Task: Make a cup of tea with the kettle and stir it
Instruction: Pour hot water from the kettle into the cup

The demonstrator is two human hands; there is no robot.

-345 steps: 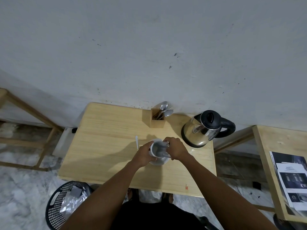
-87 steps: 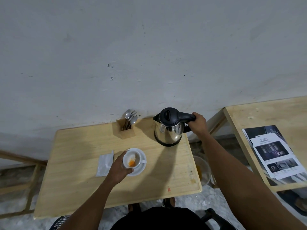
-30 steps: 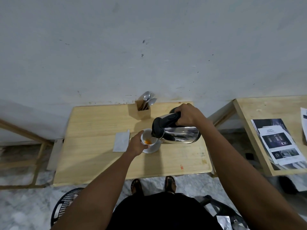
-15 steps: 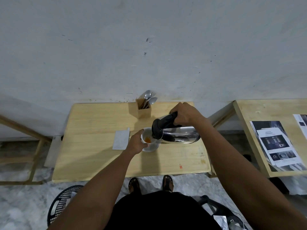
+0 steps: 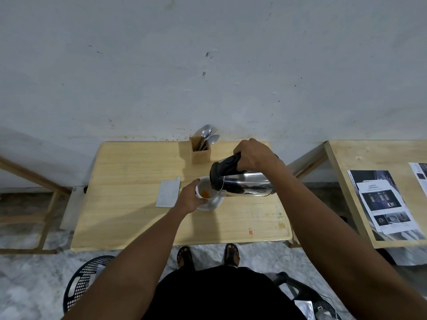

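Right hand (image 5: 253, 155) grips the black handle of the polished steel kettle (image 5: 242, 184), tipped horizontal over the round white cup (image 5: 205, 192); left hand (image 5: 190, 198) clasps the cup's 9 o'clock side, on a saucer (image 5: 216, 202) at the centre of the pale wooden table (image 5: 129, 204).

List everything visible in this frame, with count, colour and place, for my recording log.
Table: one, light wood, centre, against the wall.
Kettle: one, steel with black lid and handle, tipped over the cup.
Cup: one, white, orange contents, on the saucer.
Saucer: one, white, mid-table.
Sachet: one, pale, flat, left of the cup.
Cutlery holder: one, wooden, spoons and a fork inside, at the table's back edge.
Second table: one, light wood, right.
Leaflets: at least two, dark and white, on the second table.
Basket: one, black, on the floor lower left.
Left hand: holds the cup.
Right hand: grips the kettle handle.
Feet: two, in sandals, under the table edge.
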